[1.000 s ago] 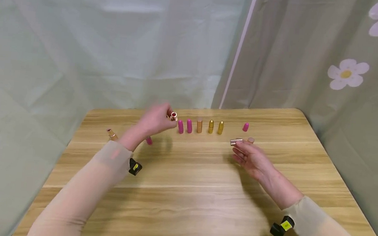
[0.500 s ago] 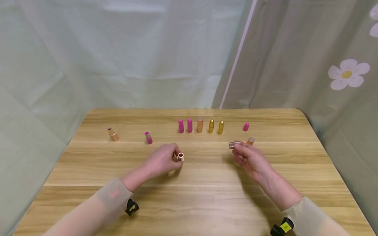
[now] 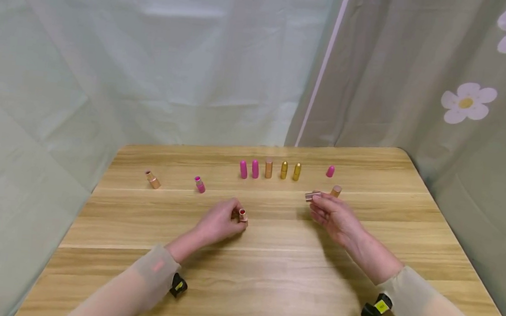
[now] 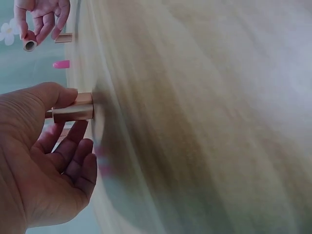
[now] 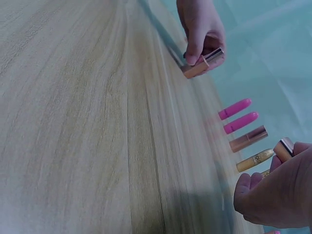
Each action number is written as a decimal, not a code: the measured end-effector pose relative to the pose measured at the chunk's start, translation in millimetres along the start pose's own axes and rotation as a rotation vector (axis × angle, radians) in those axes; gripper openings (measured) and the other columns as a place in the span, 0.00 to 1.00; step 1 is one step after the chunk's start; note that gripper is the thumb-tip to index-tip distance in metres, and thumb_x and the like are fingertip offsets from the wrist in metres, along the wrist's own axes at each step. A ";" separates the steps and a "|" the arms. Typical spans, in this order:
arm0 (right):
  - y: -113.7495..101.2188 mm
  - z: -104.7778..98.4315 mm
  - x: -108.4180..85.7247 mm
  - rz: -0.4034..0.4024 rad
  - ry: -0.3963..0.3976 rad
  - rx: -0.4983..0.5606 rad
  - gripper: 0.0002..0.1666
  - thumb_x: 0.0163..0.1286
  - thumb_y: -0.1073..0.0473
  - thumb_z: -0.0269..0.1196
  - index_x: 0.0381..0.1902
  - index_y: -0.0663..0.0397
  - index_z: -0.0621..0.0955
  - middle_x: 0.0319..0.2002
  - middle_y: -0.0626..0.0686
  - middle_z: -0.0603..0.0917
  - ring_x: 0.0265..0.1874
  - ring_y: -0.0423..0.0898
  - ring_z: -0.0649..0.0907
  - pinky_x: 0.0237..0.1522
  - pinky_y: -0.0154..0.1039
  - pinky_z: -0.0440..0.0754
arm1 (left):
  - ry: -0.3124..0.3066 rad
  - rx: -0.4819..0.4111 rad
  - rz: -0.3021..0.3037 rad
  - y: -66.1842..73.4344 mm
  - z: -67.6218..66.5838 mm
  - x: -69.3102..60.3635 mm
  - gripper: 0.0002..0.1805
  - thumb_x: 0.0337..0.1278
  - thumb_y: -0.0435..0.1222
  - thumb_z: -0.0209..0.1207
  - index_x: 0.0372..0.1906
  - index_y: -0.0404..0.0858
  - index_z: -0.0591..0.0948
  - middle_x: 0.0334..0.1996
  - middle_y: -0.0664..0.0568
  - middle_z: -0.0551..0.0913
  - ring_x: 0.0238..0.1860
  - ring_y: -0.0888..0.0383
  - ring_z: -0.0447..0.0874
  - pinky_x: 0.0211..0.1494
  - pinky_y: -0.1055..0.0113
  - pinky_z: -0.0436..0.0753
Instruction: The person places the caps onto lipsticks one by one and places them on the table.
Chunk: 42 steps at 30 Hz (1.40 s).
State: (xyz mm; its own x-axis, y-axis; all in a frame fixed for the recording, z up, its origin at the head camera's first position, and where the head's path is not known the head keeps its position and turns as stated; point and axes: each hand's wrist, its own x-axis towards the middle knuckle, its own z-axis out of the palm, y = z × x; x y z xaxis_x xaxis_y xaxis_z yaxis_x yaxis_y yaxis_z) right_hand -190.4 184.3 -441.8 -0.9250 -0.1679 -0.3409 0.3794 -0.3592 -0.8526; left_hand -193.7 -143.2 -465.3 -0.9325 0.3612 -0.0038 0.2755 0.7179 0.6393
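Left hand [image 3: 220, 221] is pinching an uncapped lipstick [image 3: 243, 216]; right hand [image 3: 337, 218] is pinching a cap [image 3: 311, 196] nearer the bench [image 3: 277, 290] right edge.

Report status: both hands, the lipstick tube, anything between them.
Left hand grips open lipstick tube. Right hand holds hollow metallic cap, apart from it. Five standing tubes beyond, none between hands.

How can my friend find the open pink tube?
On the wooden table, find the person's left hand. Just beyond it, a little to the left, stands the open pink tube. The copper tube further left isn't pink, and the two pink tubes in the row have rounded tops, while this one's top is open.
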 end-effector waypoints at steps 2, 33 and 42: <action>0.4 -0.4 0.0 0.002 -0.001 0.001 0.05 0.76 0.63 0.61 0.43 0.47 0.84 0.39 0.44 0.89 0.43 0.40 0.85 0.69 0.45 0.71 | 0.009 -0.017 0.001 -2.2 0.8 -1.1 0.14 0.54 0.36 0.74 0.40 0.44 0.80 0.35 0.59 0.83 0.38 0.60 0.80 0.45 0.62 0.81; 4.7 28.8 -5.3 -0.069 -0.061 -0.169 0.25 0.74 0.62 0.65 0.63 0.68 0.74 0.49 0.48 0.85 0.57 0.48 0.80 0.62 0.42 0.78 | 0.093 0.136 0.182 42.9 -29.1 -9.2 0.09 0.57 0.39 0.72 0.40 0.51 0.84 0.36 0.64 0.80 0.45 0.52 0.78 0.49 0.60 0.75; 13.4 48.0 -9.3 -0.066 -0.139 -0.167 0.21 0.73 0.66 0.64 0.61 0.67 0.75 0.49 0.49 0.84 0.52 0.46 0.81 0.61 0.42 0.79 | 0.118 0.183 0.209 49.6 -23.8 -6.1 0.07 0.57 0.41 0.72 0.39 0.50 0.85 0.36 0.64 0.80 0.42 0.57 0.75 0.50 0.61 0.74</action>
State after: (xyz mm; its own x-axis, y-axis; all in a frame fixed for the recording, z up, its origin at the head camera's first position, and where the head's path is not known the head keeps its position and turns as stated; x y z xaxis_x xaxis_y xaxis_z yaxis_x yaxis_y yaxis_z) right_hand -175.8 137.0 -431.1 -0.9315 -0.2783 -0.2341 0.2988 -0.2190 -0.9288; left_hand -179.9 -123.9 -415.3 -0.8690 0.4485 0.2093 0.4917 0.7348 0.4672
